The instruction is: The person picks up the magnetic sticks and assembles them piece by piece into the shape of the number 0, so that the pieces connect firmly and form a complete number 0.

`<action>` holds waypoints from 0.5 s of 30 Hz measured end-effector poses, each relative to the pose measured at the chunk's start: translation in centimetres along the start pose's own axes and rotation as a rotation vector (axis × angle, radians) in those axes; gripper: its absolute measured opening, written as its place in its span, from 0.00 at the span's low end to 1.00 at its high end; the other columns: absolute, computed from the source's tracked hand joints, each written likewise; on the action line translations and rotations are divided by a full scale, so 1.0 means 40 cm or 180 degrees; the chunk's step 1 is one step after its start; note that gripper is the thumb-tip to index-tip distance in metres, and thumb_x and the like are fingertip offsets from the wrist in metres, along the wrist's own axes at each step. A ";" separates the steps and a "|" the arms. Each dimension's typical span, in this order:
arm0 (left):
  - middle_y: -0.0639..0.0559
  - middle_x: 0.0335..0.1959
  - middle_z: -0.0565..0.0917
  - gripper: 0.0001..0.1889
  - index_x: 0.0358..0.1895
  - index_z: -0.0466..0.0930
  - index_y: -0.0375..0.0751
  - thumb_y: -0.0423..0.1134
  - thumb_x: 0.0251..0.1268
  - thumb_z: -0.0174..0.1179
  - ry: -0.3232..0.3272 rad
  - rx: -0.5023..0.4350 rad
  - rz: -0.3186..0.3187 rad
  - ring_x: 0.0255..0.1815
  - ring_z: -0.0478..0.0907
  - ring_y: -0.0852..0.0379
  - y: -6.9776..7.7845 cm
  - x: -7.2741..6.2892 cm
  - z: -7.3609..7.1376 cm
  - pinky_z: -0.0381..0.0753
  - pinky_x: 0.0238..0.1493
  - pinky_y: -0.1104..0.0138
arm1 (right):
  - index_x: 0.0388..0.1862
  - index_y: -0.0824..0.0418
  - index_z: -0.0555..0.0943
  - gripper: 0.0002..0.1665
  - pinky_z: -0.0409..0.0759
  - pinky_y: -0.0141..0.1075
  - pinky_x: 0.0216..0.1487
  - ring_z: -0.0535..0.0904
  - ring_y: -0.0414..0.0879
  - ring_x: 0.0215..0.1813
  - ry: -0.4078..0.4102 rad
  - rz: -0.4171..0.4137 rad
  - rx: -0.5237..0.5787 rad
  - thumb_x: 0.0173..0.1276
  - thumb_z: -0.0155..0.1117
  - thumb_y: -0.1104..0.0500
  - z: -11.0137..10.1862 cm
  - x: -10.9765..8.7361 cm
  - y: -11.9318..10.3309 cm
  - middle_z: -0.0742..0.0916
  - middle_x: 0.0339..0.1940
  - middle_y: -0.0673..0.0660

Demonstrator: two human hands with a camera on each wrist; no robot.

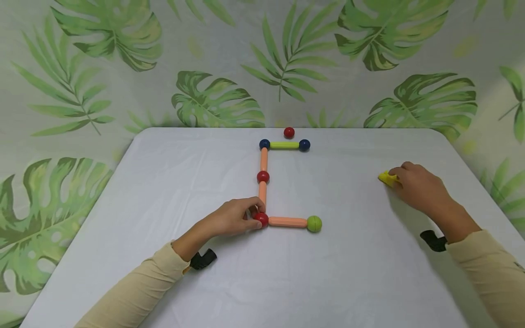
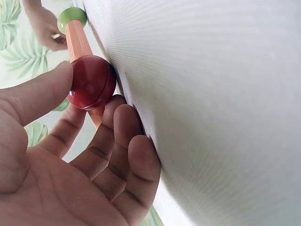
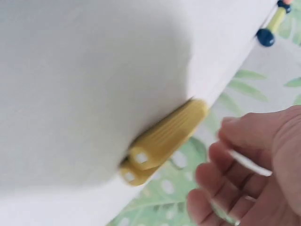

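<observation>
My left hand (image 1: 234,217) pinches a red ball (image 2: 91,82) between thumb and fingers at the near corner of a ball-and-stick figure on the table. From that ball an orange ribbed stick (image 1: 288,222) runs right to a green ball (image 1: 314,223). Another orange stick (image 1: 262,193) leads away to a second red ball (image 1: 263,176). At the right, my right hand (image 1: 419,187) is beside two yellow ribbed sticks (image 3: 164,139) lying side by side. In the right wrist view its curved fingers (image 3: 223,172) stand apart from them.
Farther back, one more orange stick (image 1: 264,159) reaches a dark blue ball (image 1: 264,144). A lime stick (image 1: 284,145) joins it to another dark blue ball (image 1: 304,145). Behind them a loose red ball (image 1: 289,132) sits near the table's (image 1: 184,173) far edge, before a leaf-print cloth (image 1: 221,102).
</observation>
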State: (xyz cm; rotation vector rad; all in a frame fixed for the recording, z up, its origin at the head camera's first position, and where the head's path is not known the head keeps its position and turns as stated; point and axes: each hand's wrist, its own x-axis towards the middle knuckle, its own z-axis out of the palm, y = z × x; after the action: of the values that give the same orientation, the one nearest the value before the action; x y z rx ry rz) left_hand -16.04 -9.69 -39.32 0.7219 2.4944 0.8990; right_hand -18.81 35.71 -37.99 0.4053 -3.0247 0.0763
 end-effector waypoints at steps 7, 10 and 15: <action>0.53 0.39 0.82 0.12 0.48 0.76 0.51 0.39 0.64 0.66 -0.0003 0.0008 -0.0027 0.33 0.74 0.59 0.003 -0.002 0.000 0.73 0.33 0.71 | 0.50 0.74 0.81 0.17 0.79 0.59 0.44 0.79 0.64 0.46 -0.0358 0.0347 0.0053 0.65 0.63 0.64 0.014 -0.001 0.026 0.81 0.46 0.71; 0.53 0.39 0.82 0.12 0.48 0.76 0.51 0.39 0.65 0.66 -0.0009 0.0000 -0.0038 0.33 0.74 0.59 0.003 0.000 0.001 0.74 0.33 0.70 | 0.47 0.73 0.81 0.16 0.80 0.57 0.43 0.80 0.62 0.44 -0.0298 0.0333 0.0112 0.64 0.65 0.64 0.016 0.000 0.024 0.82 0.44 0.70; 0.53 0.39 0.82 0.12 0.49 0.76 0.50 0.39 0.64 0.66 -0.0014 -0.0016 -0.0032 0.33 0.74 0.59 0.003 0.003 0.000 0.74 0.33 0.70 | 0.42 0.72 0.81 0.12 0.79 0.52 0.37 0.80 0.57 0.37 -0.0291 0.0276 0.0311 0.64 0.65 0.63 0.016 0.000 0.022 0.84 0.39 0.68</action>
State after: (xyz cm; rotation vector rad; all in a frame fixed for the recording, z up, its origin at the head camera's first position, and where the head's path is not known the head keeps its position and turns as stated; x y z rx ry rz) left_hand -16.09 -9.56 -39.27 0.7084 2.4888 0.8989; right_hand -19.10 36.52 -38.67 0.2925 -3.1373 0.2184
